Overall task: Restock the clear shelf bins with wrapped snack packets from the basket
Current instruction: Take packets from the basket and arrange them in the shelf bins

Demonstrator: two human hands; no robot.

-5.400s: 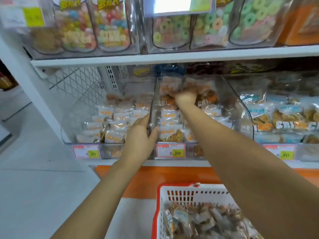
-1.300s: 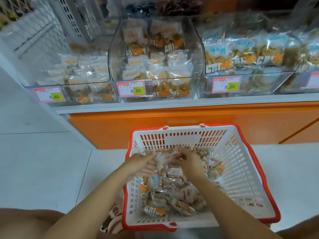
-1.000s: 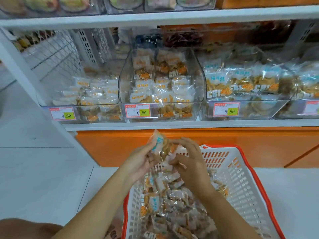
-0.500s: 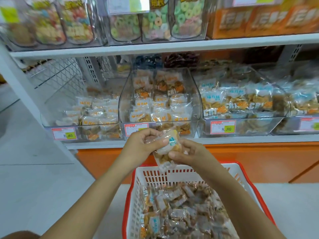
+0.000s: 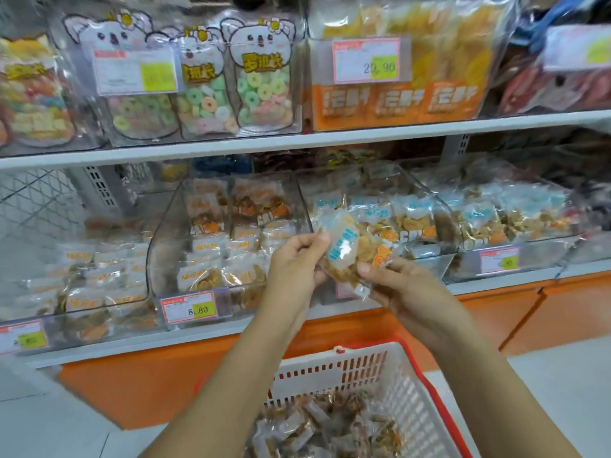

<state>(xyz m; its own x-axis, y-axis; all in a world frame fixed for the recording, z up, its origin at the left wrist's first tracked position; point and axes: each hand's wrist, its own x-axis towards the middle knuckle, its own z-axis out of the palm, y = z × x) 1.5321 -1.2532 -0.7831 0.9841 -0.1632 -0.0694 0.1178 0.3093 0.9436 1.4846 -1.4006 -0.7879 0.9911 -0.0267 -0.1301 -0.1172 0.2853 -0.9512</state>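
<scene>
Left hand (image 5: 294,262) and right hand (image 5: 406,292) are pinching a clear, blue-labelled wrapped snack packet (image 5: 347,256), probably needing dropping next into the matching clear plastic shelf bin (image 5: 426,259).

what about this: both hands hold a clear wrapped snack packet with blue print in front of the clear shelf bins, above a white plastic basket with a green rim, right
The white plastic basket has a red rim, not green, as the head view shows. The left hand and right hand do hold the clear wrapped snack packet before the clear shelf bins, above it.
</scene>
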